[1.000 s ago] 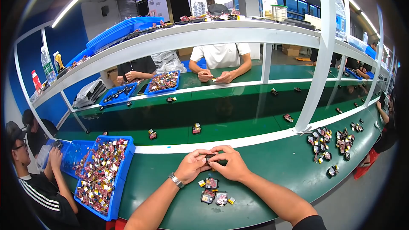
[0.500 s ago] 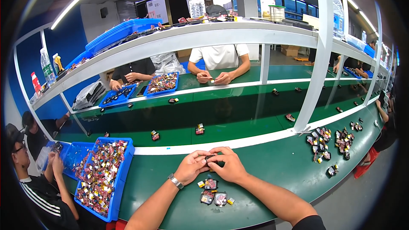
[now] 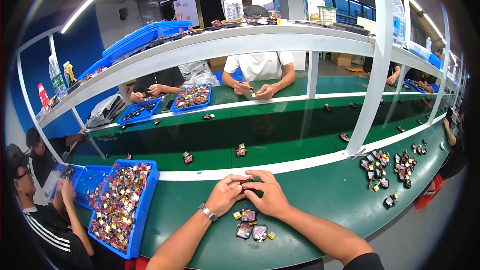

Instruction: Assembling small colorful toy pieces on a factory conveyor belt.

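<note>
Over the green bench top, my left hand (image 3: pixel 223 198) and my right hand (image 3: pixel 270 195) meet with their fingers closed round a small black case (image 3: pixel 246 182). The fingers cover most of it, so its inside cannot be made out. Just below the hands lie 3 similar small black cases with reddish parts and white or yellow tabs: an upper one (image 3: pixel 248 215), a lower left one (image 3: pixel 244 230) and a lower right one (image 3: pixel 259 232). A metal-banded watch (image 3: pixel 207 212) is on my left wrist.
A blue tray (image 3: pixel 150 190) full of small reddish parts stands at my left. Clusters of black cases (image 3: pixel 376 167) lie at the right. Beyond a white rail (image 3: pixel 210 175), cases sit along the green belt (image 3: pixel 270 157). A shelf (image 3: pixel 240 40) crosses above; co-workers sit opposite and left.
Cases on the belt have shifted a little to the right. My fingers have moved slightly around the held case. Across the belt, the white-shirted person's hands have changed position.
</note>
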The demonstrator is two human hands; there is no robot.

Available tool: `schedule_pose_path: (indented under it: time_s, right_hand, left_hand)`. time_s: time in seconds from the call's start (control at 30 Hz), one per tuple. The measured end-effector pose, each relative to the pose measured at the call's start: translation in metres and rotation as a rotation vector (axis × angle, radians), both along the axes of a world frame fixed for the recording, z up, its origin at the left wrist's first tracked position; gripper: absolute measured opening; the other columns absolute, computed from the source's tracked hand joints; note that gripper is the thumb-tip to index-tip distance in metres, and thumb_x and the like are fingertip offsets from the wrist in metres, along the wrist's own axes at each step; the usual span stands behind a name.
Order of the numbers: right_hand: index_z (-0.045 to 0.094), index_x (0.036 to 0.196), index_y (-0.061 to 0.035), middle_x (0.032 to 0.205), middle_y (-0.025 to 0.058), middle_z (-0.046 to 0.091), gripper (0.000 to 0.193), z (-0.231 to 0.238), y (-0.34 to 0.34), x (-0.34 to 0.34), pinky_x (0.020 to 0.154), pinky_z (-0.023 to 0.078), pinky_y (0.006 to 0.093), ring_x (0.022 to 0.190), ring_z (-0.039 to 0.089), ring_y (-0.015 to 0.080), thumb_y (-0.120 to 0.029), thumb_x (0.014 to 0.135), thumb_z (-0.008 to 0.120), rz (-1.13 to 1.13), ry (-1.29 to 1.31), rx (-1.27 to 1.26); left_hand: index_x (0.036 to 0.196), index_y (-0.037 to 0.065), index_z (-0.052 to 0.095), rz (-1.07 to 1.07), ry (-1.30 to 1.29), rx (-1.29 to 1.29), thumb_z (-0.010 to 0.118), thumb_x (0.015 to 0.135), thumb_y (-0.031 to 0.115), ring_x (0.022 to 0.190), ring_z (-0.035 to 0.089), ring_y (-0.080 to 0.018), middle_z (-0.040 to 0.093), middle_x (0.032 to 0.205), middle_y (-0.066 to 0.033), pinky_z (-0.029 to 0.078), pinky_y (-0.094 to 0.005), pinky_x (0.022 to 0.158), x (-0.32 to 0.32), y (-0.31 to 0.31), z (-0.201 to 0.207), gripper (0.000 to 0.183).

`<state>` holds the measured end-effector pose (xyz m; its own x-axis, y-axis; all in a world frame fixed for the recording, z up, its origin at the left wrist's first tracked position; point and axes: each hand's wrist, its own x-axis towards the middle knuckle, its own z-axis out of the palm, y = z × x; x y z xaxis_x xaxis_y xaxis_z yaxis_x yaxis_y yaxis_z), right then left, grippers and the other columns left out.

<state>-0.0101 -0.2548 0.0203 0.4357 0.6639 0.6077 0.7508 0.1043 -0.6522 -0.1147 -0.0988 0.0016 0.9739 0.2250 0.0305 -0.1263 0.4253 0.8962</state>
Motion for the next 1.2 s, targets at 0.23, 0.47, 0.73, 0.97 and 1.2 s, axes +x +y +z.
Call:
schedule_pose_path:
  time_s: [0.23,0.47,0.73,0.97,1.2]
  right_hand:
    - [0.073,0.098,-0.0065,0.131,0.0099,0.059,0.017,-0.0015,-0.0020,0.0035,0.101,0.045,0.0413,0.123,0.050,0.0319,-0.009,0.082,0.068,0.045,-0.030,-0.002]
    - [0.071,0.094,-0.0072,0.111,0.0079,0.062,0.016,0.0018,-0.0007,0.0052,0.087,0.051,0.0368,0.105,0.058,0.0267,-0.005,0.078,0.072,-0.071,-0.120,0.043]
    - [0.067,0.090,-0.0067,0.097,0.0042,0.060,0.011,0.0003,0.0010,0.0064,0.068,0.054,0.0339,0.087,0.060,0.0234,-0.008,0.080,0.071,-0.119,-0.325,0.050]
    - [0.066,0.090,-0.0050,0.095,0.0050,0.060,0.012,-0.0007,0.0034,0.0000,0.068,0.055,0.0344,0.088,0.061,0.0233,-0.007,0.079,0.070,-0.166,-0.416,0.012]
    - [0.067,0.092,-0.0062,0.095,0.0045,0.061,0.018,-0.0003,0.0052,0.0037,0.071,0.054,0.0335,0.087,0.061,0.0229,-0.004,0.075,0.073,-0.158,-0.536,0.041]
  left_hand:
    - [0.120,0.002,0.051,0.012,-0.027,0.017,0.060,0.096,0.007,0.119,0.059,-0.0231,0.055,0.133,-0.0173,0.052,-0.0399,0.101,0.0020,-0.0030,-0.0046,0.026]
    - [0.125,0.003,0.049,0.022,-0.051,-0.034,0.061,0.096,0.010,0.113,0.061,-0.0215,0.063,0.121,-0.0122,0.052,-0.0401,0.099,0.0017,-0.0030,-0.0043,0.032]
    - [0.126,0.003,0.048,0.022,0.016,-0.044,0.058,0.097,0.008,0.114,0.061,-0.0208,0.062,0.121,-0.0114,0.052,-0.0405,0.099,0.0023,-0.0038,-0.0015,0.032]
    - [0.126,0.003,0.048,0.038,0.030,-0.040,0.057,0.098,0.008,0.113,0.061,-0.0200,0.063,0.121,-0.0101,0.052,-0.0391,0.099,0.0022,-0.0053,-0.0001,0.030]
    - [0.126,0.003,0.048,0.048,0.044,-0.025,0.053,0.100,0.008,0.112,0.062,-0.0198,0.063,0.121,-0.0101,0.053,-0.0384,0.098,0.0020,-0.0059,0.0006,0.027]
